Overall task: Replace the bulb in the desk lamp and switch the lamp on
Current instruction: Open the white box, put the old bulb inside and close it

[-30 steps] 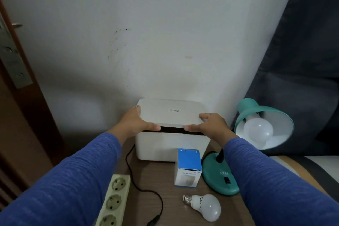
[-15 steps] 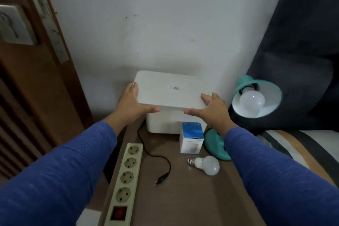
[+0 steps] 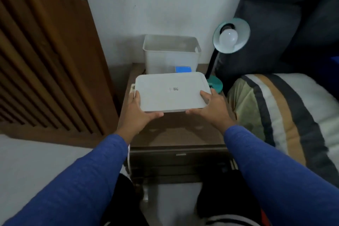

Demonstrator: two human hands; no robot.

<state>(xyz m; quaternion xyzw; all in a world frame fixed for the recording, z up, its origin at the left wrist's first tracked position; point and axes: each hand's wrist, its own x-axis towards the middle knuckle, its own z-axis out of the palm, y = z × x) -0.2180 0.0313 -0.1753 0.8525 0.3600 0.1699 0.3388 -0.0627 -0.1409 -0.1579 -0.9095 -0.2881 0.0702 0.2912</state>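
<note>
Both hands hold the white lid level above the nightstand: left hand clamps its left near corner, right hand its right near corner, thumbs under the near edge. Lid's long axis runs left-right. Beyond the lid sits the open white bin, a blue box just visible (partly hidden). Right of the bin stands the desk lamp, shade tilted toward the viewer, old bulb pointing out and down, still fitted. Risk: setting the lid down blind could knock whatever it hides on the nightstand.
</note>
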